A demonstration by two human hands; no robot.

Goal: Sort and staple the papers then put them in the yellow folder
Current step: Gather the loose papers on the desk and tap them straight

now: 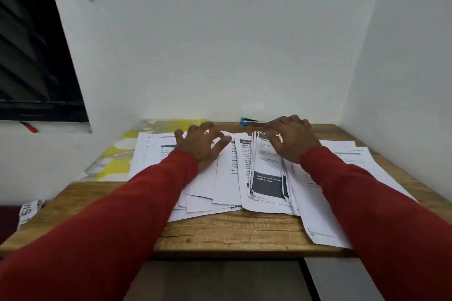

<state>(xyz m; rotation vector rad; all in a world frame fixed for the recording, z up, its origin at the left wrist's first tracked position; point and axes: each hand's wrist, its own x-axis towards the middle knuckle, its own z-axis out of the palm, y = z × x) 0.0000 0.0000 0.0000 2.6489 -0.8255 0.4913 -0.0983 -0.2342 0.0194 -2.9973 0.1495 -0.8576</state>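
Sorting | your left hand [199, 146] spread flat pins loose papers [220, 178] | your right hand [291, 139] grips a fanned stack [267, 178] to square it

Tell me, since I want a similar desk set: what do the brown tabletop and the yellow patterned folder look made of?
Brown tabletop: wood or wood-look laminate, matt, with visible grain and a crack-like line. Yellow patterned folder: probably glossy plastic, since it shows sheen and clear-looking patches.

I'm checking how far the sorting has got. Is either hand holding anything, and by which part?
The right hand grips a bundle of papers at its far end. The left hand rests with fingers spread on the loose sheets, holding nothing.
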